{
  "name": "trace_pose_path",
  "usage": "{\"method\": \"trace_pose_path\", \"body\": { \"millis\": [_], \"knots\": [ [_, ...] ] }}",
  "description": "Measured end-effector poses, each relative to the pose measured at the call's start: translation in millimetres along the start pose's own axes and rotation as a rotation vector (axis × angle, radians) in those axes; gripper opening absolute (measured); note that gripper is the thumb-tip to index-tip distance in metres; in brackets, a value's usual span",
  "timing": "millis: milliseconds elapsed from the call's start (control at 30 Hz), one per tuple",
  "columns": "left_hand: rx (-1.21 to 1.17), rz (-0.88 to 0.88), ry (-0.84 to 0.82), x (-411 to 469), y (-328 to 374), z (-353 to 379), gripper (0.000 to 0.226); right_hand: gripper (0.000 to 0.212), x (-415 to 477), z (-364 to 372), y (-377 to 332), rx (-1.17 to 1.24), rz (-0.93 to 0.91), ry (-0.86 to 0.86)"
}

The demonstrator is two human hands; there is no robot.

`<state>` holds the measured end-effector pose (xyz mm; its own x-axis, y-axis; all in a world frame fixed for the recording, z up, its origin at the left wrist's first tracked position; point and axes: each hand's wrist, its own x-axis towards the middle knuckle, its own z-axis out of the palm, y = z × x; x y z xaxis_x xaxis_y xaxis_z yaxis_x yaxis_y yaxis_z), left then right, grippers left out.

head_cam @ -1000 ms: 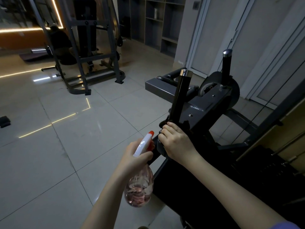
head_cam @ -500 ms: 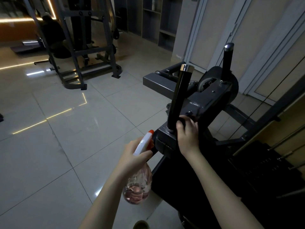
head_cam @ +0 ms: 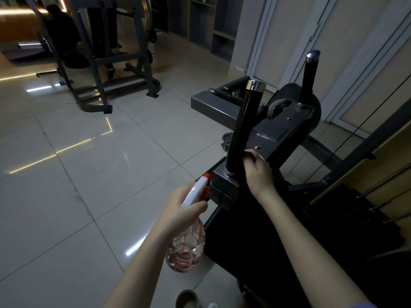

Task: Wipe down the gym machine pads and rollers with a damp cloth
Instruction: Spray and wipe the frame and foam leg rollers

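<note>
Clasps one spray bottle [head_cam: 189,241], pinkish liquid pooled low inside, in left grip [head_cam: 178,210] beside the machine frame [head_cam: 278,134]. Curls right grip [head_cam: 258,172] against nearer post [head_cam: 242,130] of two; hold unclear.

Readable text: none that I can make out.
Grey machine plate [head_cam: 278,132]: a small pale printed marking sits on its upper face, just above my right hand [head_cam: 258,172]. It is too small and blurred for me to read.
Spray bottle [head_cam: 186,245]: I hold it in my left hand [head_cam: 180,210]. There is pale patterning on the clear body, but I cannot tell whether any of it is lettering.
</note>
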<state>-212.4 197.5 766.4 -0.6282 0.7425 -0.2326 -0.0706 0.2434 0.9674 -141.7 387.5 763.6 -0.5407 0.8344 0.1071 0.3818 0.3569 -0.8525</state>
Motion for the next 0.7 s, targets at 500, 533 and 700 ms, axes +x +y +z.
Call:
{"method": "trace_pose_path", "body": {
  "millis": [500, 533, 700],
  "knots": [
    [-0.004, 0.030, -0.006, 9.2, -22.3, -24.0, 0.024, 0.023, -36.5, 38.4, -18.9, -0.659, -1.010, 0.385],
    [0.011, 0.039, -0.006, 9.6, -23.7, -26.9, 0.029, 0.024, -26.5, 46.2, -13.7, -0.879, -0.964, 0.341],
    [0.001, 0.061, 0.011, 9.0, -26.8, -31.4, 0.033, 0.028, -11.1, 72.4, -21.7, -1.297, -0.645, 0.060]
  ]
}}
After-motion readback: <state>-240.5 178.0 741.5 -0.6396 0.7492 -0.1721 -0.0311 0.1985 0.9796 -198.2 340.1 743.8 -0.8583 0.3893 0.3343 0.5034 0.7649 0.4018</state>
